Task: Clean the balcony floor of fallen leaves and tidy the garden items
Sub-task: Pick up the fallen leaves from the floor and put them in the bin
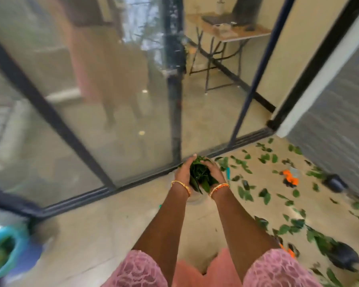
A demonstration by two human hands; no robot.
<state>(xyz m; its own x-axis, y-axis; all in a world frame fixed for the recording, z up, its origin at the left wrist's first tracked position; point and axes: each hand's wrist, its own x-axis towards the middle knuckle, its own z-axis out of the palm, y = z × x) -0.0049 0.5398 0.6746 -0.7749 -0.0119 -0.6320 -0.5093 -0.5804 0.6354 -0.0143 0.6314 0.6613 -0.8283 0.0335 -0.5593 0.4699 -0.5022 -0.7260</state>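
Both my hands are held out in front of me, cupped together around a bunch of green leaves [200, 176]. My left hand [183, 171] presses the bunch from the left, my right hand [214, 170] from the right. A gold bangle sits on each wrist. Many loose green leaves [265, 196] lie scattered over the beige balcony floor [116, 228] to the right. The whole view is motion-blurred.
A sliding glass door with a dark frame [174, 112] stands ahead, its track [133, 183] crossing the floor. A teal bucket [2, 251] holding green stuff is at the lower left. An orange tool [290, 178] and dark pots [336, 183] [342, 256] lie among the leaves on the right. Indoors stands a folding table [226, 32].
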